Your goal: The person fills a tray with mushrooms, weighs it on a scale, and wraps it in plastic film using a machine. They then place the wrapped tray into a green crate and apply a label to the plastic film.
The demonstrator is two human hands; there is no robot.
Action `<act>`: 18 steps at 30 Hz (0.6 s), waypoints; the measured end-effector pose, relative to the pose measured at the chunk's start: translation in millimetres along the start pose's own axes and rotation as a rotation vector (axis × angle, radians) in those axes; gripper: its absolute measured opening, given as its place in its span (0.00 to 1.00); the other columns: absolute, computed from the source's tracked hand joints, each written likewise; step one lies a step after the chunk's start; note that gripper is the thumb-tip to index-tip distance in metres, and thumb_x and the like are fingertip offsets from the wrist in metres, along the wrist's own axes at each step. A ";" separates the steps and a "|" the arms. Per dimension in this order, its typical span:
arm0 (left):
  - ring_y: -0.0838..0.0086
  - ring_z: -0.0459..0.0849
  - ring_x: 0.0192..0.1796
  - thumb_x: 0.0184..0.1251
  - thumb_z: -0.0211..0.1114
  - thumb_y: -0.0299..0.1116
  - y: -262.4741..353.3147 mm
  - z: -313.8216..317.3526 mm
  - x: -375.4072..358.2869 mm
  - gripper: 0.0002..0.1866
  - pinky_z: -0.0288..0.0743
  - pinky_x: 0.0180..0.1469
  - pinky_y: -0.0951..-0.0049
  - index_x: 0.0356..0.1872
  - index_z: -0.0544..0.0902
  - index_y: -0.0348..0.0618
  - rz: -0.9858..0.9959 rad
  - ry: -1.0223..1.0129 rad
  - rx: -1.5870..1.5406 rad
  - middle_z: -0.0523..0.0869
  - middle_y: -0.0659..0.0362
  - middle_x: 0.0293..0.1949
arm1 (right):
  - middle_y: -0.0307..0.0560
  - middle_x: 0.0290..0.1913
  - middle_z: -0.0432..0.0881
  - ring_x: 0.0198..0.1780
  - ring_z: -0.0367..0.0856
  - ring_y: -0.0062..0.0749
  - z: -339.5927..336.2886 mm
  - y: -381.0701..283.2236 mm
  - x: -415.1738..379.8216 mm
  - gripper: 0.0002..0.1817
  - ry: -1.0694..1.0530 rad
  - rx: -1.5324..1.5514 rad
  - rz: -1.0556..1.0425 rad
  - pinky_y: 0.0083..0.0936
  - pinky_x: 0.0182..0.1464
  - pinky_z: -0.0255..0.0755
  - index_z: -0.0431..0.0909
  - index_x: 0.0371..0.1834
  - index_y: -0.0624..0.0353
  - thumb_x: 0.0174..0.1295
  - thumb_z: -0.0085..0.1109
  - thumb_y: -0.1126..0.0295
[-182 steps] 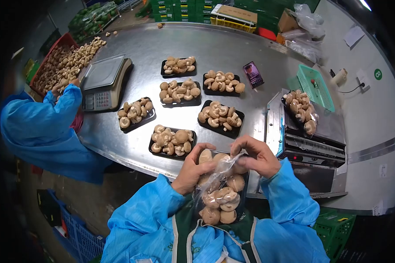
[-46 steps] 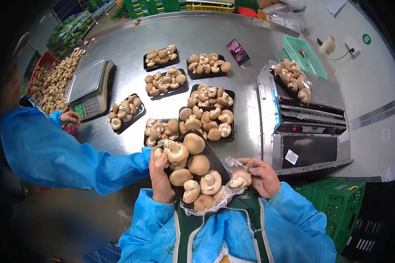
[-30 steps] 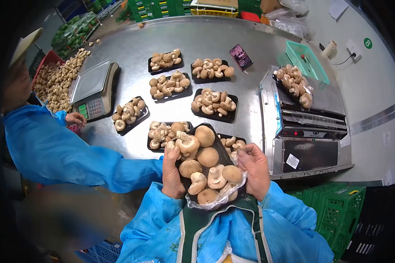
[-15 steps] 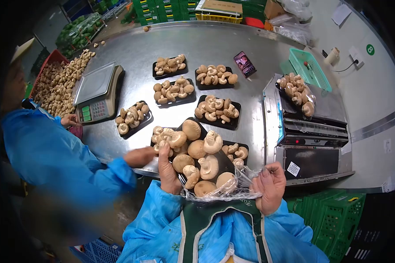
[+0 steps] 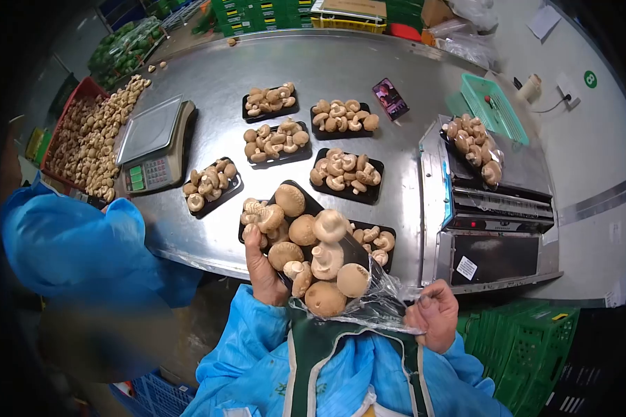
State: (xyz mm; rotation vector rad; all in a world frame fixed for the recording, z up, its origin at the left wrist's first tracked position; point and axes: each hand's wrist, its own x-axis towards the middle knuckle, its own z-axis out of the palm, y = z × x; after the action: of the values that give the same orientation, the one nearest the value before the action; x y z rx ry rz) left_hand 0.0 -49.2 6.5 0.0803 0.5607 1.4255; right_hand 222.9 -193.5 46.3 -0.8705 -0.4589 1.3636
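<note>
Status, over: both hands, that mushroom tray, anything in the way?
Left hand gripping mushroom tray; right hand holding clear film along its near side. Mushrooms mostly uncovered. Possible obstacle: another filled tray just beyond, partly hidden.

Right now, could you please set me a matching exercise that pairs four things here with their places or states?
Things:
1. left hand
2. right hand
3. scale
4. phone

Places or states:
A. beside the loose mushrooms
B. showing a picture
C. pinching clear film
D. gripping a black tray

Pairs: 1-D, 2-C, 3-A, 4-B.
</note>
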 end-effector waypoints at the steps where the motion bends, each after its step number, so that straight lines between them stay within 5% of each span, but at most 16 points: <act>1: 0.67 0.78 0.54 0.65 0.57 0.45 3.2 -1.3 2.7 0.21 0.73 0.59 0.63 0.55 0.71 0.46 -0.013 -0.001 -0.007 0.78 0.57 0.52 | 0.36 0.17 0.64 0.14 0.56 0.13 -1.3 3.1 1.7 0.05 -0.026 -0.023 0.023 0.17 0.16 0.49 0.65 0.39 0.61 0.67 0.50 0.75; 4: 0.67 0.78 0.54 0.66 0.57 0.45 14.1 -13.2 12.0 0.20 0.74 0.58 0.63 0.54 0.72 0.46 0.008 0.037 -0.016 0.78 0.57 0.51 | 0.36 0.19 0.67 0.16 0.59 0.13 6.5 4.5 15.0 0.06 0.004 -0.082 0.100 0.15 0.19 0.52 0.66 0.42 0.62 0.65 0.50 0.75; 6: 0.67 0.78 0.53 0.66 0.57 0.44 23.0 -17.0 15.2 0.18 0.74 0.58 0.64 0.52 0.73 0.46 0.068 0.033 0.046 0.79 0.57 0.49 | 0.37 0.25 0.69 0.21 0.63 0.14 20.1 1.4 34.6 0.13 0.011 -0.400 0.211 0.13 0.22 0.56 0.66 0.51 0.63 0.64 0.50 0.75; 7: 0.67 0.79 0.52 0.65 0.58 0.43 30.1 -13.7 14.8 0.17 0.74 0.58 0.63 0.50 0.73 0.46 0.010 0.034 0.002 0.79 0.57 0.48 | 0.44 0.38 0.75 0.30 0.68 0.15 25.5 -2.2 45.9 0.24 -0.065 -0.533 0.212 0.11 0.28 0.60 0.63 0.61 0.60 0.61 0.54 0.76; 8: 0.67 0.79 0.52 0.65 0.58 0.43 34.1 -9.7 13.5 0.17 0.74 0.58 0.63 0.50 0.73 0.46 0.013 0.036 0.002 0.79 0.57 0.48 | 0.44 0.38 0.75 0.30 0.68 0.15 32.9 -4.1 57.2 0.24 -0.069 -0.533 0.214 0.11 0.28 0.60 0.63 0.61 0.60 0.61 0.54 0.76; 10: 0.66 0.79 0.52 0.65 0.58 0.42 40.8 -5.6 10.5 0.16 0.74 0.59 0.61 0.48 0.74 0.46 0.006 -0.025 -0.014 0.79 0.57 0.48 | 0.51 0.49 0.74 0.41 0.73 0.26 50.7 -5.2 79.1 0.26 -0.415 -0.985 -0.218 0.18 0.38 0.69 0.66 0.61 0.58 0.57 0.57 0.76; 11: 0.65 0.79 0.53 0.65 0.58 0.42 43.3 -16.2 14.7 0.16 0.73 0.59 0.60 0.48 0.74 0.46 0.011 -0.015 -0.031 0.79 0.56 0.48 | 0.51 0.49 0.74 0.41 0.73 0.26 61.9 -7.6 88.1 0.26 -0.423 -0.983 -0.214 0.18 0.38 0.69 0.66 0.61 0.58 0.57 0.57 0.76; 13: 0.66 0.79 0.53 0.65 0.58 0.42 47.5 -9.9 10.3 0.15 0.74 0.59 0.60 0.47 0.74 0.46 0.027 -0.013 -0.009 0.79 0.57 0.47 | 0.55 0.56 0.71 0.51 0.73 0.39 81.8 -12.3 99.8 0.23 -0.797 -1.121 -0.228 0.28 0.50 0.70 0.71 0.57 0.58 0.55 0.58 0.76; 18: 0.67 0.79 0.52 0.65 0.58 0.41 61.8 -9.2 3.7 0.14 0.73 0.60 0.62 0.46 0.74 0.46 0.015 -0.021 -0.025 0.79 0.58 0.46 | 0.55 0.52 0.72 0.53 0.73 0.45 84.7 -8.3 114.8 0.16 -0.961 -1.136 -0.099 0.33 0.55 0.67 0.74 0.49 0.62 0.57 0.58 0.75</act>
State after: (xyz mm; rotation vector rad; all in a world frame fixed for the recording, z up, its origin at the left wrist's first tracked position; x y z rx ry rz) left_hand -59.9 -38.0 20.8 0.0798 0.5254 1.4440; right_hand 187.2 -60.0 82.8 -0.9762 -2.1210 1.3146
